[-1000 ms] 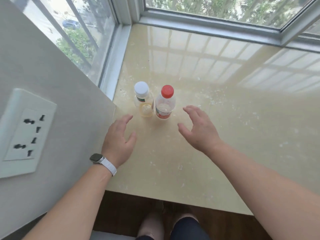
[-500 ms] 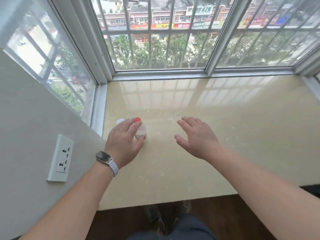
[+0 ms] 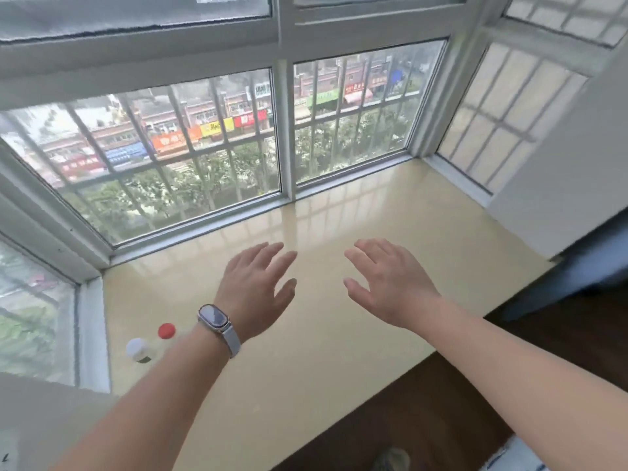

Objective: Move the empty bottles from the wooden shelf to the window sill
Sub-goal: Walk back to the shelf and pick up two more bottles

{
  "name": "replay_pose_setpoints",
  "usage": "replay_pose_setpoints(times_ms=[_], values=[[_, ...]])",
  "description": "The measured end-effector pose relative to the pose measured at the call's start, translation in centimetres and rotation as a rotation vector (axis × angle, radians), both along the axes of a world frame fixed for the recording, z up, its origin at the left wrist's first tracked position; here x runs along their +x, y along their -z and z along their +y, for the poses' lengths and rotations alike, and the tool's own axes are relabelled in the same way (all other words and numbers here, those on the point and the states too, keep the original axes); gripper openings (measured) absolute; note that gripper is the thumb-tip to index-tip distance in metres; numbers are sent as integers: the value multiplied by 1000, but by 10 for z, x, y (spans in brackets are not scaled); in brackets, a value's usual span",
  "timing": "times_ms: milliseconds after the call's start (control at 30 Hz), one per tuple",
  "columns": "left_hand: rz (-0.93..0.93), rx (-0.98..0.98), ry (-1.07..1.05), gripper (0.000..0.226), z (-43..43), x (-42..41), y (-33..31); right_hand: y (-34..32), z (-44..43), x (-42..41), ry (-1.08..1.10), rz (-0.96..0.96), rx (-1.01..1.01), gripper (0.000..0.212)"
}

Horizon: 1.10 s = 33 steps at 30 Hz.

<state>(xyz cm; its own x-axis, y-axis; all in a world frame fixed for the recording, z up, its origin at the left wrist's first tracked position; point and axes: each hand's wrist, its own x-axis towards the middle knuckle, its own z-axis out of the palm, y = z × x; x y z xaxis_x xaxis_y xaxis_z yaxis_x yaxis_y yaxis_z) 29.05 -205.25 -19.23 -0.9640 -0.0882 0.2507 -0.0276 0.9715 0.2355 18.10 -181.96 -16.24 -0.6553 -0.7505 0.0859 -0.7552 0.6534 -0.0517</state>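
Two small clear bottles stand side by side on the cream window sill (image 3: 339, 334) near its left end: one with a white cap (image 3: 136, 348) and one with a red cap (image 3: 167, 331). My left forearm partly covers them. My left hand (image 3: 255, 290), with a watch on its wrist, hovers over the sill to the right of the bottles, fingers spread and empty. My right hand (image 3: 390, 283) hovers beside it, also open and empty. The wooden shelf is not in view.
Barred windows (image 3: 204, 158) wrap the sill at the back and both sides. A white wall (image 3: 560, 171) ends the sill on the right, with a dark object (image 3: 577, 266) below it. Dark wooden floor (image 3: 441, 419) and a foot lie under the sill's front edge.
The view has swung up and to the right, so the bottles now sit at the lower left. Both hands have drawn away from the bottles and stay open.
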Motion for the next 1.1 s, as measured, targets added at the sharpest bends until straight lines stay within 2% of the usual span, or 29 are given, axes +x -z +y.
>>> replay_pose_setpoints(times_ms=[400, 600, 867, 1100], values=[[93, -65, 267, 48, 172, -126, -54, -40, 192, -62, 251, 150, -101, 50], [151, -67, 478, 46, 279, -188, -70, -51, 300, -83, 410, 200, -200, 50], [157, -102, 698, 52, 418, -248, -89, -59, 432, -68, 705, 194, -184, 51], [178, -119, 908, 55, 515, -278, -95, -68, 514, -48, 928, 274, -194, 48]])
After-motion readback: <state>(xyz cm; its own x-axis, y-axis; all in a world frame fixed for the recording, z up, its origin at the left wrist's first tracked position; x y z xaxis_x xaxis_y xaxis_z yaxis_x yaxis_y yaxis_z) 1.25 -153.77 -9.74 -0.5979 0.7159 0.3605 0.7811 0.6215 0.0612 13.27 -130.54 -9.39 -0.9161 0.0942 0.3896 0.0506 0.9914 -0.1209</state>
